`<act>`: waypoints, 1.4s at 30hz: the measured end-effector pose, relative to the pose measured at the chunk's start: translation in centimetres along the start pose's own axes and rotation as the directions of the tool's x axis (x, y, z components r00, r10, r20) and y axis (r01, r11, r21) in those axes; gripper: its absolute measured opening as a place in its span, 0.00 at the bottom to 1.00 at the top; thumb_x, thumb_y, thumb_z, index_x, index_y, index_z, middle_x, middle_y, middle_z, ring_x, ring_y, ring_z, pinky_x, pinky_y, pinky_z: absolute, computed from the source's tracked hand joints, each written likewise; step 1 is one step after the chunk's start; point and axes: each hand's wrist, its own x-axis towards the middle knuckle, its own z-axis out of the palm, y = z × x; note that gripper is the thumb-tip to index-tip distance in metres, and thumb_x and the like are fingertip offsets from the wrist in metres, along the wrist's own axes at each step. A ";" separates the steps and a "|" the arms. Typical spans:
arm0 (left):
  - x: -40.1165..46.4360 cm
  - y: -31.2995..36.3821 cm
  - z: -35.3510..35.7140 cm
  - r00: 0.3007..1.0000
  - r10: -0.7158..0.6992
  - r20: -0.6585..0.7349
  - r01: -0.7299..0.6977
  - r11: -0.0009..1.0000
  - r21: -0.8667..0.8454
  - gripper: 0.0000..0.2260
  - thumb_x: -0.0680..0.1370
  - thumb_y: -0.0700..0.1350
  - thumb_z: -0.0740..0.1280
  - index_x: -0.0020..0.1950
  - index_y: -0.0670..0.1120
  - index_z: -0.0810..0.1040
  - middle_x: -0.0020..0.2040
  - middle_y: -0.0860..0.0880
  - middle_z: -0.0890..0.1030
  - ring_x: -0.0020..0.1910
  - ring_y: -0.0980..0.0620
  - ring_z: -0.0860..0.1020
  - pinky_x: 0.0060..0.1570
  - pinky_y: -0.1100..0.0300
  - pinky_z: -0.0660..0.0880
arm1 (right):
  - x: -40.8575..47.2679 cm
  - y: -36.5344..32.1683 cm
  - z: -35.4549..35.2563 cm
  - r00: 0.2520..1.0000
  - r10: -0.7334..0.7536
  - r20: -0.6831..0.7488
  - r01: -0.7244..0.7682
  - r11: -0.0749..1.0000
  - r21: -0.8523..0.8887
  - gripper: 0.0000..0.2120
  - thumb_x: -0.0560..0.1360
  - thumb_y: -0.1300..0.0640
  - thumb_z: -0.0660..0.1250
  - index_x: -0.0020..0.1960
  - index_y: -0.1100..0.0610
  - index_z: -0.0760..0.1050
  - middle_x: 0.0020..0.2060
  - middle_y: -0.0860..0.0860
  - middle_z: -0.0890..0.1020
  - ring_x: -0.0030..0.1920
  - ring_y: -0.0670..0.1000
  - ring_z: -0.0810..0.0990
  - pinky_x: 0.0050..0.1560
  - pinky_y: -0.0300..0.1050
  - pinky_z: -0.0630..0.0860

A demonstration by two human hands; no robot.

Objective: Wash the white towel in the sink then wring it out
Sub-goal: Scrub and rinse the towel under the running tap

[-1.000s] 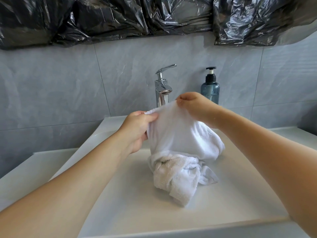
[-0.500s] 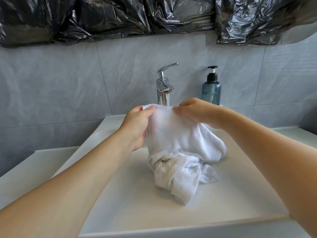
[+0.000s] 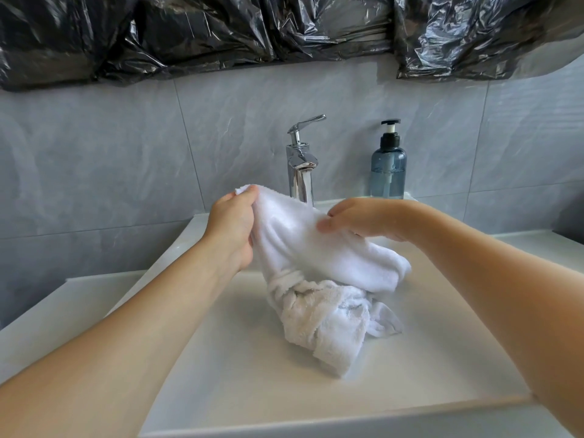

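Observation:
The white towel [image 3: 319,279] hangs bunched over the white sink basin [image 3: 240,384], its twisted lower end resting on the basin floor. My left hand [image 3: 232,226] grips the towel's upper left corner, held up in front of the faucet. My right hand [image 3: 366,218] pinches the upper edge further right, thumb and fingers closed on the cloth. The top edge is stretched between both hands. The chrome faucet [image 3: 300,162] stands just behind the towel; no water is seen running.
A blue soap pump bottle [image 3: 388,165] stands on the sink's back ledge right of the faucet. Grey tiles cover the wall, with black plastic sheeting [image 3: 284,30] hung above. White counter surfaces [image 3: 41,320] flank the basin.
Both hands have spread apart along the towel's top edge: the left moved left and up with its corner, the right slid rightward and lower. The towel now stretches wider.

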 end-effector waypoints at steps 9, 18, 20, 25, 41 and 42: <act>-2.2 0.5 -0.6 0.826 -0.232 0.514 -0.018 0.901 0.434 0.03 0.71 0.43 0.76 0.41 0.46 0.84 0.42 0.45 0.86 0.40 0.50 0.84 0.42 0.62 0.79 | 0.3 -0.5 -0.2 0.966 -0.154 -0.208 0.173 0.982 0.080 0.12 0.77 0.46 0.68 0.48 0.55 0.80 0.40 0.52 0.82 0.38 0.51 0.79 0.42 0.45 0.76; -0.9 0.1 -0.1 0.973 -0.094 0.211 0.006 0.924 0.383 0.04 0.74 0.47 0.70 0.43 0.48 0.78 0.42 0.46 0.79 0.41 0.48 0.76 0.46 0.55 0.70 | 0.3 -0.1 0.2 0.976 -0.132 -0.171 0.124 0.991 -0.053 0.14 0.78 0.46 0.65 0.43 0.56 0.79 0.35 0.48 0.77 0.35 0.49 0.72 0.36 0.43 0.67; -0.6 0.2 0.0 0.989 -0.094 0.113 0.057 0.953 0.298 0.04 0.74 0.48 0.69 0.43 0.49 0.78 0.44 0.46 0.78 0.42 0.48 0.74 0.46 0.53 0.69 | 0.3 0.3 0.4 0.990 -0.079 -0.116 0.056 0.980 -0.191 0.12 0.80 0.49 0.62 0.50 0.55 0.80 0.42 0.50 0.81 0.39 0.50 0.74 0.38 0.43 0.70; -0.4 0.3 -0.1 0.988 -0.118 0.097 0.098 0.978 0.185 0.09 0.72 0.50 0.69 0.48 0.47 0.78 0.46 0.47 0.76 0.45 0.47 0.74 0.47 0.53 0.70 | 0.2 -0.1 0.7 0.984 -0.089 -0.157 0.064 0.985 -0.159 0.13 0.83 0.52 0.56 0.43 0.55 0.73 0.36 0.49 0.73 0.34 0.48 0.69 0.34 0.43 0.64; 0.0 1.2 -0.5 0.998 -0.030 -0.059 0.035 0.996 0.085 0.06 0.74 0.46 0.73 0.46 0.48 0.77 0.48 0.48 0.80 0.47 0.48 0.79 0.55 0.51 0.76 | -0.3 -0.3 0.8 0.999 -0.035 -0.037 0.031 0.993 -0.113 0.18 0.82 0.42 0.56 0.58 0.53 0.77 0.52 0.49 0.79 0.53 0.53 0.77 0.54 0.46 0.72; -0.2 1.1 -0.5 0.998 -0.018 -0.063 0.024 0.995 0.093 0.06 0.74 0.47 0.73 0.46 0.49 0.76 0.49 0.47 0.80 0.48 0.47 0.79 0.55 0.51 0.76 | -0.3 -0.4 0.9 0.997 -0.055 -0.058 0.052 0.997 -0.056 0.18 0.82 0.43 0.56 0.58 0.54 0.77 0.52 0.51 0.80 0.53 0.54 0.77 0.55 0.48 0.73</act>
